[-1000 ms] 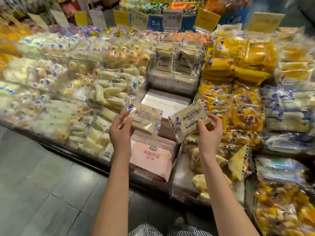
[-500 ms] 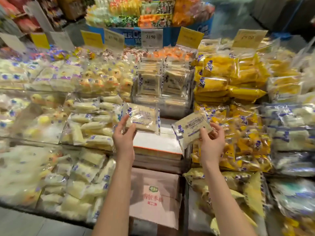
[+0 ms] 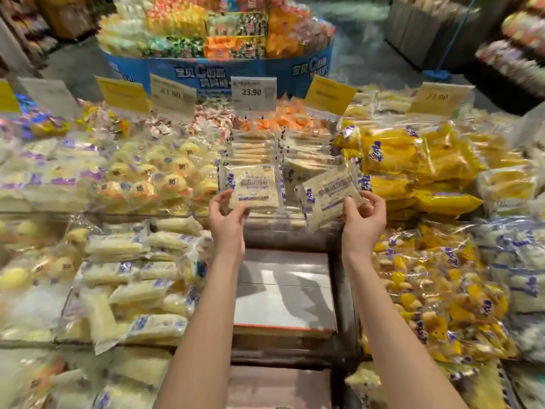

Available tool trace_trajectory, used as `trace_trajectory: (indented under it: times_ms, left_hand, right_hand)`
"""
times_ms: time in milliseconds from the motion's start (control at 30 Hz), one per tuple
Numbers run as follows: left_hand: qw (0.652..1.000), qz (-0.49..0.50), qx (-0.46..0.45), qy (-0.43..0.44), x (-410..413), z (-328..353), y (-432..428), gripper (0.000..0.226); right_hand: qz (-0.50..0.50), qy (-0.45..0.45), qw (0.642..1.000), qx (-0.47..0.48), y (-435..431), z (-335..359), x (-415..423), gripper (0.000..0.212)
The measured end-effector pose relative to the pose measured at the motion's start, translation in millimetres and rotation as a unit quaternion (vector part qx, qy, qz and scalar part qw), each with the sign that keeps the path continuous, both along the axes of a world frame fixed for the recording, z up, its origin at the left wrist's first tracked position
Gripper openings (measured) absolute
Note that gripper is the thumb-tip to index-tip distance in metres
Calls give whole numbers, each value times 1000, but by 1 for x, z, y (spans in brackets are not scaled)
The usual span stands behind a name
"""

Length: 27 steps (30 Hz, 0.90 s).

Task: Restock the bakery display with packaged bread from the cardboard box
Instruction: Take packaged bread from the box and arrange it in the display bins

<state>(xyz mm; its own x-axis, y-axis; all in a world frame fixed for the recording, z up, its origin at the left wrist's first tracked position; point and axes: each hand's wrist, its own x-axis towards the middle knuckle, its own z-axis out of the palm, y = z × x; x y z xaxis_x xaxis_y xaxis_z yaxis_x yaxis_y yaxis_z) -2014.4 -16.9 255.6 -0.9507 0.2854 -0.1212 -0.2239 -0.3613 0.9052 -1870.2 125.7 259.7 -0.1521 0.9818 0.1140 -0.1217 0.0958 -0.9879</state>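
Head view: bread pack [image 3: 252, 184] pinched in left grip [image 3: 227, 216], second pack [image 3: 327, 187] in right grip [image 3: 364, 216], before clear bin [image 3: 295, 228] of stacked packs [image 3: 250, 149]

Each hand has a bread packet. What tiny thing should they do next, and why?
Probably move both forward and lay them on the stack of matching flat packets just behind. The left hand pinches an upright clear-wrapped square bread packet, the right hand pinches a tilted clear-wrapped bread packet, and both hover right before that stack.
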Motion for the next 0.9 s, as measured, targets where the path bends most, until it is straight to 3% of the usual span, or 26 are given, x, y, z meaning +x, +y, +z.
trace_trajectory:
  times_ms: [167, 233, 367, 533, 633, 700, 900]
  left_hand:
    - [998, -20, -64, -17, -32, -20, 27, 36]
    - [986, -15, -161, 40, -40, -29, 33, 35]
    - [927, -42, -321, 189, -49, -36, 28, 43]
    - [791, -80, -513, 324, -51, -32, 24, 92]
    - [716, -66, -584, 377, -52, -30, 27, 95]
    - [656, -43, -625, 420, -57, -29, 32, 87]
    - [509, -157, -625, 570, -81, -27, 40, 100]
  right_hand:
    - [-15, -33, 999, 1, 17, -10, -45, 23]
    - [3, -77, 997, 2, 22, -22, -56, 25]
    - [42, -179, 982, 40, 32, -41, -65, 28]
    - [66, -316, 939, 115, 35, -52, -67, 44]
    - [89, -387, 898, 191, 35, -55, -65, 86]
    - [104, -410, 872, 246, 38, -56, -63, 102]
    - [103, -464, 806, 352, 55, -58, -74, 96]
